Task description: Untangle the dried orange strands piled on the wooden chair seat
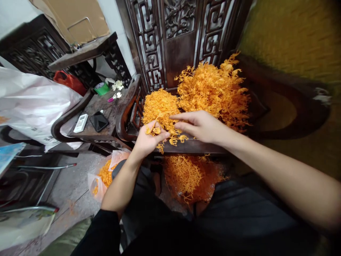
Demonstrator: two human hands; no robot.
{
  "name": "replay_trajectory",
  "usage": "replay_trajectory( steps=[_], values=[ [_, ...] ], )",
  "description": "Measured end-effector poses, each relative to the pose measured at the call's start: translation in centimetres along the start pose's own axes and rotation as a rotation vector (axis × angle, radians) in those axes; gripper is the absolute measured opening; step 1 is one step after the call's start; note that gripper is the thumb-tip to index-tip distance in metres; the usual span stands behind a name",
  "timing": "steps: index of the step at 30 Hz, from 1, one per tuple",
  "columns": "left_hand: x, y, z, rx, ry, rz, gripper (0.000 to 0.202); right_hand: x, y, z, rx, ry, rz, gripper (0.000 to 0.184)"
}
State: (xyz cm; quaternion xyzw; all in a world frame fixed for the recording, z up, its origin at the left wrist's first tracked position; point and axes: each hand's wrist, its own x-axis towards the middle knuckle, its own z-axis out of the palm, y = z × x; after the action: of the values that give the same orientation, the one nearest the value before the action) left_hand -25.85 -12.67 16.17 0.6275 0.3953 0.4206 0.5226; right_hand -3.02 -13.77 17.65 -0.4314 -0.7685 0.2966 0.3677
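My left hand (149, 139) is closed on an orange plastic branched sprig (173, 139), whose small claw-like tips hang out past the fingers. My right hand (202, 126) is just to the right of it, index finger stretched out and fingers apart, close to the sprig's thin upper stem. Behind both hands, a dense heap of small orange pieces (160, 103) lies on the dark wooden seat (197, 146). A taller, bushy pile of orange branched sprigs (210, 94) rises to its right, behind my right hand.
Below the seat, between my legs, lie loose orange stems (183, 176). On the floor at left sits a plastic bag (99, 186) of orange pieces. A side table (117, 117) bears a phone (99, 121), a white remote (81, 123) and green tape (101, 88). The carved chair back (179, 53) stands behind.
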Motion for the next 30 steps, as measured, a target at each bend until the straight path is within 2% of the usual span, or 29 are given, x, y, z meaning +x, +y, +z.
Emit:
replay_trajectory(
  steps=[2, 4, 8, 10, 12, 13, 16, 19, 21, 23, 27, 30],
  values=[
    [-0.1, -0.3, 0.4, 0.074, 0.002, 0.017, 0.041, 0.0, -0.7, 1.1, -0.123, -0.081, -0.044, 0.020],
    [-0.2, -0.7, 0.7, 0.133, 0.020, 0.024, 0.040, -0.1, -1.1, 1.9, -0.285, -0.092, -0.057, 0.021],
    [-0.2, -1.3, 0.4, 0.288, 0.020, 0.032, 0.039, 0.0, 0.1, 2.0, -0.552, -0.047, -0.067, 0.013],
    [0.0, -1.3, -0.5, 0.355, 0.043, 0.004, 0.041, 0.2, 1.8, 1.0, -0.579, 0.053, -0.018, 0.012],
    [0.3, -1.1, -1.5, 0.324, 0.109, -0.034, 0.038, 0.3, 3.7, -0.5, -0.465, 0.203, 0.085, 0.021],
    [0.4, -1.1, -2.0, 0.265, 0.145, -0.041, 0.037, 0.3, 4.6, -1.2, -0.341, 0.249, 0.151, 0.027],
    [1.2, -1.4, -2.8, 0.035, 0.214, -0.013, 0.038, 0.5, 6.1, -2.2, 0.290, 0.160, 0.398, 0.036],
    [2.3, -2.2, -2.7, -0.084, 0.238, -0.005, 0.042, 1.2, 6.4, -1.0, 0.775, 0.165, 0.577, 0.030],
    [3.1, -2.8, -2.4, -0.112, 0.265, -0.020, 0.042, 1.9, 6.5, 0.2, 0.896, 0.212, 0.629, 0.022],
    [3.7, -3.2, -2.3, -0.140, 0.276, -0.036, 0.043, 2.5, 6.8, 1.1, 0.940, 0.197, 0.635, 0.017],
    [4.1, -3.6, -2.1, -0.133, 0.273, -0.024, 0.045, 3.2, 7.4, 1.8, 0.970, 0.130, 0.589, 0.014],
    [4.2, -3.9, -1.9, -0.092, 0.263, 0.008, 0.043, 3.5, 6.8, 2.6, 0.921, 0.101, 0.570, 0.015]
  ],
)
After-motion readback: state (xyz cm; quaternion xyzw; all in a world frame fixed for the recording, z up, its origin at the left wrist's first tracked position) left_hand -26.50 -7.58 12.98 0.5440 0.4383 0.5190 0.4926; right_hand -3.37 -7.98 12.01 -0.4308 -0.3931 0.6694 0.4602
